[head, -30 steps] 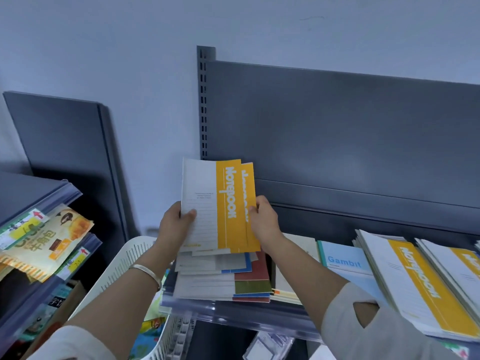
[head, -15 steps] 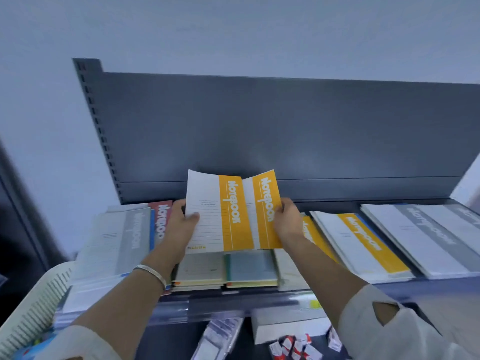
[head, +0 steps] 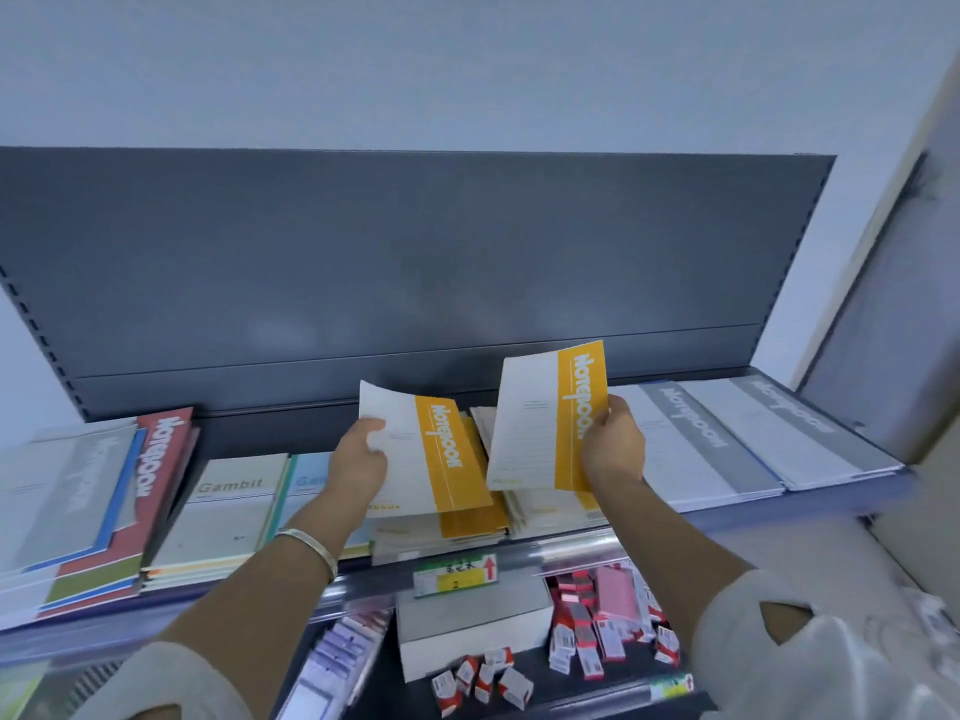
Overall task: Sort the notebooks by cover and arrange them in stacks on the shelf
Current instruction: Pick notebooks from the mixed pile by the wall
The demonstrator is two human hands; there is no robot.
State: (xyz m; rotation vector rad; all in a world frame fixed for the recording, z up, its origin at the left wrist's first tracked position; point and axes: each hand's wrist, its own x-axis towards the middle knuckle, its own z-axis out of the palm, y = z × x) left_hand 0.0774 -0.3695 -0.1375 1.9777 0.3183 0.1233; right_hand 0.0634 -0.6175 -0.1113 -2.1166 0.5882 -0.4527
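Observation:
Each of my hands holds one white notebook with a yellow band. My left hand [head: 358, 462] grips the left edge of one yellow notebook [head: 423, 457], low over a stack of yellow notebooks [head: 470, 522] on the shelf [head: 727, 514]. My right hand [head: 613, 449] pinches the right edge of the other yellow notebook [head: 550, 420], held tilted above a second stack [head: 545, 511]. Left of these lie Gambit notebooks [head: 228, 506] and a mixed pile with a red notebook [head: 163, 459] showing. Grey-banded notebooks [head: 696, 439] lie to the right.
A dark back panel [head: 415, 262] rises behind the shelf. A price tag [head: 454, 574] hangs on the shelf's front rail. Below are a white box [head: 472, 631] and several small red and white packets [head: 592, 631]. A wall edge [head: 883, 252] stands at the right.
The two yellow notebooks, held together before, have come apart. My right hand carried one to the right and up; my left hand lowered the other over the yellow stack. The view swung right.

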